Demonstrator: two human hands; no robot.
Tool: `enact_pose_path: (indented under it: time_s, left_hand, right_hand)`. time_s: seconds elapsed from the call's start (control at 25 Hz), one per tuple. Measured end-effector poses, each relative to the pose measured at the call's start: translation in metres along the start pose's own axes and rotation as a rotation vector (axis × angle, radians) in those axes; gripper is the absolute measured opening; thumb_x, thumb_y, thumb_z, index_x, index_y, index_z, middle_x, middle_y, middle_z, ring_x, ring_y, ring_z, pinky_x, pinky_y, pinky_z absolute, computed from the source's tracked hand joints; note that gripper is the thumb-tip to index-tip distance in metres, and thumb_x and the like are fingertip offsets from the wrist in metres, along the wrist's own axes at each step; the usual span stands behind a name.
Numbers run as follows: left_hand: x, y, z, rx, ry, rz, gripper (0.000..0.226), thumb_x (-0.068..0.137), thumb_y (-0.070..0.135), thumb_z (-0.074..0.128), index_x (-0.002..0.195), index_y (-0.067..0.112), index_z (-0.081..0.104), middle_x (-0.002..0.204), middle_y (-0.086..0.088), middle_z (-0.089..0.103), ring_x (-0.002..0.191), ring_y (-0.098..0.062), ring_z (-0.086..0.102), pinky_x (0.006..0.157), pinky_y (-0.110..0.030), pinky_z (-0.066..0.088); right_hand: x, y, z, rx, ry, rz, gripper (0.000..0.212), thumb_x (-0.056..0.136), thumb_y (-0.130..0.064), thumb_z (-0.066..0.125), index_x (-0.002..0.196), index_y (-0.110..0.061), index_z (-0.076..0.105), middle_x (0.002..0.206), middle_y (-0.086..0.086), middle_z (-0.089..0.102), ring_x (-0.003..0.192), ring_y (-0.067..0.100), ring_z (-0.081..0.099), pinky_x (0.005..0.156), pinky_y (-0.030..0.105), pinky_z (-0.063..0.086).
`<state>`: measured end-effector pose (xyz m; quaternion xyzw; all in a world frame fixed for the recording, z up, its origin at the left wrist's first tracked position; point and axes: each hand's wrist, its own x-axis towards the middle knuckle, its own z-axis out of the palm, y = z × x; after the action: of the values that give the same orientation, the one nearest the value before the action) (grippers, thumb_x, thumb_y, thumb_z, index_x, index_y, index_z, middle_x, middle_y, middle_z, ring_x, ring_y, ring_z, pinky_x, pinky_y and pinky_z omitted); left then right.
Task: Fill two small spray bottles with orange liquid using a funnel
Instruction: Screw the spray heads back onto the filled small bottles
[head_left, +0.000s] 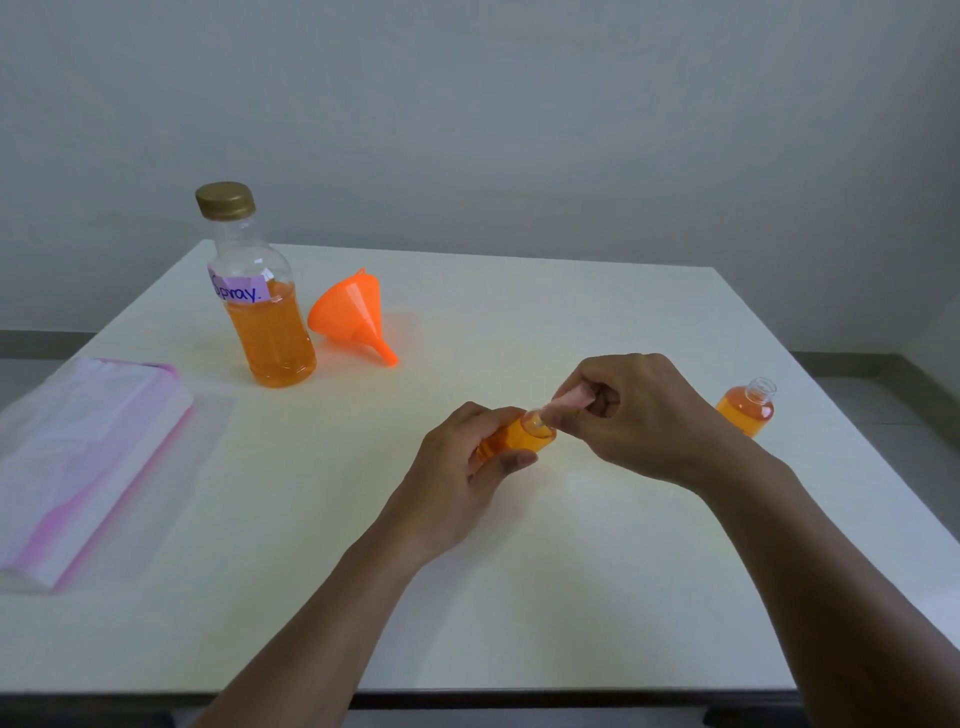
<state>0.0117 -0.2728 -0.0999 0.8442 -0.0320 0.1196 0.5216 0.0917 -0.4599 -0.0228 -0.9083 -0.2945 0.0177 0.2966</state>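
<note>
Head view: one view only — places are given from the big labelled bottle (257, 291).
Held spray bottle (519, 436): well in front and to the right of the big bottle, lifted off the table (519, 597), full of orange liquid and tilted with its neck toward the right hand.
Left hand (467, 478): closed around that bottle's body, likely to steady it while the top goes on.
Right hand (639, 415): fingers pinched on a pale pink piece (574, 400) at the neck — probably the spray top; whether it is threaded on cannot be told.
Second spray bottle (748, 408): far right of the big bottle, near the table edge, standing filled with an open mouth.
Funnel (353, 317): on its side just right of the big bottle, out of use.
Big bottle: gold cap on, about half full.
Pink-and-white bag (88, 457): to its front left, well apart.
In the way: nothing lies between the hands and the second bottle.
</note>
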Motion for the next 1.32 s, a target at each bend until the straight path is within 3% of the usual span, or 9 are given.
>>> enact_pose_path:
  time_s: [0.08,0.2,0.4,0.48,0.68,0.92,1.08,1.2,1.32]
  left_hand:
    - [0.000,0.000,0.000,-0.023,-0.019,-0.002,0.031,0.092,0.032,0.066,0.123,0.029,0.065,0.094,0.013,0.060,0.090,-0.008,0.057,0.074,-0.015,0.042]
    - [0.000,0.001,0.002,-0.061,-0.051,-0.018,0.028,0.094,0.031,0.065,0.122,0.030,0.066,0.102,0.010,0.068,0.096,-0.011,0.062,0.082,-0.024,0.050]
    - [-0.002,0.005,0.012,0.150,0.137,0.140,0.028,0.090,0.020,0.071,0.117,0.021,0.069,0.104,0.007,0.072,0.090,-0.006,0.062,0.080,-0.008,0.044]
    - [-0.001,0.007,0.014,0.183,0.201,0.184,0.029,0.086,0.018,0.075,0.115,0.020,0.071,0.103,0.007,0.073,0.089,-0.005,0.062,0.080,-0.005,0.043]
    - [0.001,0.008,0.008,-0.011,0.248,-0.097,0.031,0.082,0.029,0.078,0.111,0.026,0.070,0.098,0.014,0.073,0.090,0.001,0.066,0.078,-0.008,0.049]
    - [0.004,0.001,-0.002,0.090,0.274,-0.209,0.050,0.078,0.035,0.081,0.122,0.027,0.061,0.114,0.013,0.071,0.108,-0.009,0.066,0.077,-0.003,0.041]
    - [-0.019,0.011,0.007,0.157,0.332,-0.297,0.084,0.071,0.041,0.085,0.139,0.024,0.039,0.144,0.004,0.046,0.131,-0.018,0.043,0.096,-0.026,0.038]
    - [-0.050,0.020,0.031,0.225,0.412,-0.228,0.061,0.076,0.040,0.081,0.123,0.029,0.044,0.122,0.007,0.047,0.112,-0.015,0.042,0.091,-0.041,0.049]
    - [-0.060,0.035,0.055,0.179,0.272,-0.097,0.035,0.084,0.030,0.075,0.111,0.030,0.054,0.108,0.010,0.055,0.098,-0.008,0.048,0.082,-0.023,0.047]
  right_hand:
    - [-0.003,-0.002,-0.003,0.176,-0.036,0.012,0.016,0.086,-0.032,0.081,0.100,-0.024,0.077,0.084,-0.007,0.077,0.077,0.010,0.073,0.072,0.030,0.062]
    - [-0.005,-0.003,0.004,0.165,-0.001,0.020,0.008,0.088,-0.017,0.080,0.095,-0.021,0.077,0.080,-0.007,0.075,0.073,0.009,0.071,0.068,0.032,0.062]
    - [-0.004,-0.007,0.019,0.141,0.088,0.073,0.011,0.087,-0.006,0.078,0.090,-0.017,0.077,0.066,-0.017,0.068,0.067,-0.012,0.065,0.051,0.007,0.047]
    - [-0.004,-0.010,0.021,0.203,0.115,0.100,0.013,0.087,-0.006,0.080,0.095,-0.016,0.077,0.066,-0.014,0.069,0.065,-0.010,0.067,0.052,0.009,0.050]
    - [-0.005,-0.004,0.009,0.336,0.014,0.152,0.060,0.083,-0.023,0.084,0.134,-0.033,0.055,0.108,-0.011,0.069,0.089,0.009,0.073,0.077,0.029,0.064]
    - [-0.039,0.020,0.008,0.111,-0.047,0.205,0.024,0.093,-0.022,0.073,0.115,-0.030,0.069,0.092,-0.010,0.073,0.081,0.009,0.072,0.072,0.024,0.061]
    - [-0.074,0.041,-0.012,0.103,-0.161,0.268,0.021,0.098,-0.008,0.063,0.107,-0.023,0.075,0.088,-0.005,0.076,0.081,0.011,0.074,0.080,0.030,0.063]
    - [-0.099,0.061,-0.042,0.080,-0.271,0.332,0.021,0.098,-0.012,0.065,0.103,-0.029,0.077,0.090,-0.008,0.079,0.082,0.005,0.076,0.086,0.025,0.060]
    - [-0.117,0.084,-0.073,0.104,-0.284,0.409,0.025,0.099,-0.004,0.061,0.104,-0.023,0.077,0.091,-0.004,0.080,0.081,0.011,0.077,0.081,0.025,0.061]
